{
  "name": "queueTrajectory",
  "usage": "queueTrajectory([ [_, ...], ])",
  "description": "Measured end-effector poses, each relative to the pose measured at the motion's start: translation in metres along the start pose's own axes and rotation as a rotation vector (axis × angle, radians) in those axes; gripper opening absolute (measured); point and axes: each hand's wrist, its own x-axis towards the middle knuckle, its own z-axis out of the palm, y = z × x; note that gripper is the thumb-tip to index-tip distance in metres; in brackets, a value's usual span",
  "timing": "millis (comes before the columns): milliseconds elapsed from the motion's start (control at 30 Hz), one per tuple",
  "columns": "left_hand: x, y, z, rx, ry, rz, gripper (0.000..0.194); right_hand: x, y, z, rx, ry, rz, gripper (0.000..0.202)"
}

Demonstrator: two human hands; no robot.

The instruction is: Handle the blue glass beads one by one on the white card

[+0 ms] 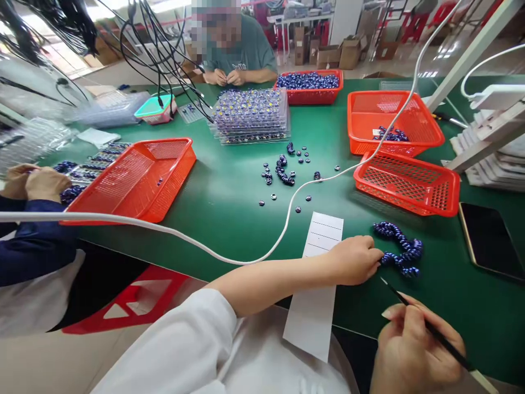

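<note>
My left hand reaches across to the right, its fingers closed on the near end of a curved string of shiny dark-blue beads lying on the green table. My right hand, at the lower right, grips a thin black-handled paintbrush. The brush's pale tip points up and left, just short of the left fingers. Under my left forearm a white paper strip with printed lines hangs over the table edge. Loose blue beads lie further up, some in a short curved row.
A white cable runs across the table. Red baskets stand right and left; a phone lies at the right edge. Stacked clear trays stand at the back. A co-worker sits opposite, and another person's hands work at left.
</note>
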Motion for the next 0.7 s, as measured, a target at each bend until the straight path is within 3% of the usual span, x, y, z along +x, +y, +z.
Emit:
queueTrajectory([
  [133,-0.021,-0.008,-0.018,-0.079,0.009,-0.052,0.018,0.001,0.002,-0.004,0.032,-0.058,0.043,0.014],
  [267,-0.066,-0.031,-0.038,-0.151,0.126,-0.086,0.013,0.001,0.004,-0.009,-0.02,-0.135,0.112,0.016],
  [333,-0.09,-0.043,-0.046,-0.151,0.145,-0.082,0.015,0.002,0.003,-0.01,-0.113,-0.217,0.167,0.018],
  [433,-0.12,-0.054,-0.052,-0.135,0.122,-0.021,0.022,0.002,0.002,-0.005,-0.286,-0.438,0.253,0.022],
  [567,-0.135,-0.056,-0.051,-0.051,0.039,0.059,0.03,-0.003,0.001,0.011,-0.436,-0.687,0.281,0.024],
  [700,-0.136,-0.055,-0.049,0.033,-0.022,0.093,0.036,-0.009,0.003,0.022,-0.503,-0.723,0.263,0.026],
])
